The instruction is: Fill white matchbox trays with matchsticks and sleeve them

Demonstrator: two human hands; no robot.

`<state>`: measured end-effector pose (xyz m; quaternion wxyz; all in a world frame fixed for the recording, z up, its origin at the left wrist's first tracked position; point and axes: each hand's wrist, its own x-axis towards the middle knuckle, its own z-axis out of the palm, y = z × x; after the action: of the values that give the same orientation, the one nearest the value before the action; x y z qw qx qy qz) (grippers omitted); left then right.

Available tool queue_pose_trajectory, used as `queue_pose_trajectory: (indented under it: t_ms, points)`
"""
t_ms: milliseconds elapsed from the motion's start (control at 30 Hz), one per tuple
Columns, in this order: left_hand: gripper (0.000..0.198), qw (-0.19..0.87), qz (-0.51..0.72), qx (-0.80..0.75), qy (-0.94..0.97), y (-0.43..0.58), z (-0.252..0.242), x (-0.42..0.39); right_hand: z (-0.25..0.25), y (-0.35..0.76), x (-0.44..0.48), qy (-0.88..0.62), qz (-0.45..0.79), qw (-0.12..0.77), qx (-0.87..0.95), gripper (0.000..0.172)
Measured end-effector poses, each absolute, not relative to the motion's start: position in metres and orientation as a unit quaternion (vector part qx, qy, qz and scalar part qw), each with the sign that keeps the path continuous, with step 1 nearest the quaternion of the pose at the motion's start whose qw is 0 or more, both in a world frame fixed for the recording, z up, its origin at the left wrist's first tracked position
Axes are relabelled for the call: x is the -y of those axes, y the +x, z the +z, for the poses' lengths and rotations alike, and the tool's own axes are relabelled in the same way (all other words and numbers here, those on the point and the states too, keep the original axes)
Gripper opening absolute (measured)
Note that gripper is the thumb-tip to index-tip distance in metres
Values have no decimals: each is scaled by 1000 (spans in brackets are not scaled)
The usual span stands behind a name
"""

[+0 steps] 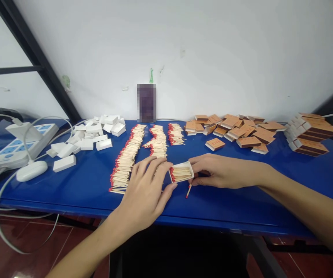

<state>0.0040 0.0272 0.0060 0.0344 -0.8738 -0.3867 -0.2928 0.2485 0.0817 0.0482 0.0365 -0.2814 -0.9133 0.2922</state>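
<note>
A white matchbox tray [181, 173] filled with red-headed matches is held between my two hands above the front of the blue table. My left hand [147, 193] grips its left end with thumb and fingers. At its right end, my right hand [207, 170] pinches the tray. Just below the right fingers, a loose match [189, 190] shows, tilted with its red head down; whether the fingers touch it I cannot tell. Rows of matches [128, 158] lie beyond and beside my left hand, which hides part of the middle row [158, 141]. A shorter row [176, 134] lies behind the tray.
Empty white trays [89, 133] are heaped at the left. Orange matchbox sleeves [236, 129] lie scattered at the back right, beside stacked matchboxes [311, 133]. A power strip [21, 146] with white cables occupies the far left. A pixelated dark object [146, 103] stands against the wall.
</note>
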Motion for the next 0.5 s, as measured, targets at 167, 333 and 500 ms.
queue_pose_trajectory:
  t_ms: [167, 333, 500]
  points:
    - [31, 26, -288, 375, -881, 3, 6, -26, 52, 259, -87, -352, 244, 3, 904, 21]
    - [26, 22, -277, 335, -900, 3, 5, -26, 50, 271, -94, -397, 210, 11, 893, 25]
    - [25, 34, -287, 336, -897, 5, 4, -26, 47, 269, -95, -415, 204, -9, 887, 21]
